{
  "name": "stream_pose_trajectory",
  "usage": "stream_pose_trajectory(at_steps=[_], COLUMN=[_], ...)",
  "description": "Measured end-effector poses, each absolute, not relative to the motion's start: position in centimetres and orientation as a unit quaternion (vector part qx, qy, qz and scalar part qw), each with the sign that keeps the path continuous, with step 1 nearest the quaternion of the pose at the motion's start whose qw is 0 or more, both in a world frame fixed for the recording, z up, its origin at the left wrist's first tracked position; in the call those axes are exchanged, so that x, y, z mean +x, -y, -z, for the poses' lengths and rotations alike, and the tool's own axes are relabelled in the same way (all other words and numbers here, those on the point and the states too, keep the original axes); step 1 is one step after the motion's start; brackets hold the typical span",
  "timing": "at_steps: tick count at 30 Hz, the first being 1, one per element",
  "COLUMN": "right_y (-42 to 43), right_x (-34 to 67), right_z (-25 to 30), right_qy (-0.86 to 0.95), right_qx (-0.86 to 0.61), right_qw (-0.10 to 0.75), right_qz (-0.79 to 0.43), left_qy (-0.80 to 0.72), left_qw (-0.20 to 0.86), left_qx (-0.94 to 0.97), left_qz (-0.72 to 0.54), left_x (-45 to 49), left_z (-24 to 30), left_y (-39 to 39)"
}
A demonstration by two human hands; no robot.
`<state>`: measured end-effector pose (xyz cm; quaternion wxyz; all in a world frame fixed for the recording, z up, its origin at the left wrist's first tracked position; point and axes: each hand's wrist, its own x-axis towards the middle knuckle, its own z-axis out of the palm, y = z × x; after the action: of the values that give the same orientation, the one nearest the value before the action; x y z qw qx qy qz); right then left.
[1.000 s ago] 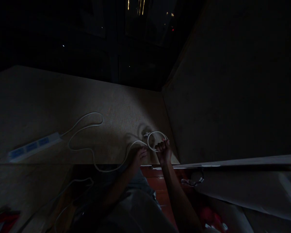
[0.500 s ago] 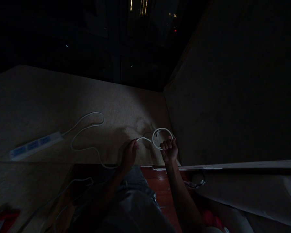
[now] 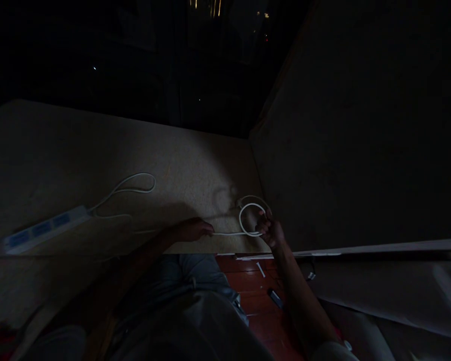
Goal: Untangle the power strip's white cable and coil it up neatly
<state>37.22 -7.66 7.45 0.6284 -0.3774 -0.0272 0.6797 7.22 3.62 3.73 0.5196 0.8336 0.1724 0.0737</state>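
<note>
A white power strip [image 3: 47, 229] with blue socket faces lies at the left on the board surface. Its white cord [image 3: 135, 190] bends in a loop beside it and runs on toward my hands. My left hand [image 3: 195, 229] is closed, pinching the cord over the front part of the surface. From there a straight stretch of cord leads right to a round coil, which my right hand [image 3: 270, 229] grips in a closed fist. The plug end [image 3: 239, 203] shows dimly behind the coil. In this dark light the fingers are only partly clear.
The pale board surface [image 3: 165, 155] meets a dark upright panel [image 3: 342, 140] on the right. Below, a small dark object [image 3: 275, 298] and a white strip [image 3: 261, 269] lie on the red floor [image 3: 248, 296]. Dark window panes stand behind.
My left hand has moved slightly left, and the cord between my hands has straightened. My right hand has shifted a little right with the coil. The cord's loose bend on the surface has changed shape.
</note>
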Motion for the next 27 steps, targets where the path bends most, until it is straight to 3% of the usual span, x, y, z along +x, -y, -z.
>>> stream_pose_trajectory(at_steps=[4,8,13,16,20,22,24,27], right_y=[7.7,7.5,7.9,8.8,10.5,11.1,11.5,11.8], right_x=[37.2,36.7,36.0,36.0,36.4,36.6,36.5,36.1], right_z=[-6.6,-5.4,-4.4,-4.0,-3.6,-3.4,-3.1,-2.7], right_qy=[0.025,0.012,-0.014,-0.016,-0.01,-0.003,0.003,-0.001], right_qx=[-0.341,-0.33,-0.324,-0.321,-0.33,-0.334,-0.336,-0.344], right_qw=[0.594,0.572,0.578,0.592,0.589,0.592,0.603,0.615], right_qz=[-0.728,-0.751,-0.749,-0.739,-0.737,-0.733,-0.723,-0.71], left_qy=[-0.093,-0.106,-0.143,-0.155,-0.2,-0.234,-0.285,-0.37], left_qw=[0.628,0.727,0.722,0.643,0.412,0.36,0.388,0.522], left_qx=[0.771,0.671,0.646,0.743,0.886,0.892,0.859,0.75], left_qz=[0.049,0.106,0.202,0.104,-0.076,-0.139,-0.176,-0.167], left_x=[7.7,8.3,8.3,7.7,6.6,5.9,5.2,4.0], left_z=[-4.8,-4.9,-5.0,-5.1,-5.9,-6.6,-7.1,-6.5], left_y=[-4.5,-5.2,-5.7,-4.9,-1.7,0.9,3.7,7.8])
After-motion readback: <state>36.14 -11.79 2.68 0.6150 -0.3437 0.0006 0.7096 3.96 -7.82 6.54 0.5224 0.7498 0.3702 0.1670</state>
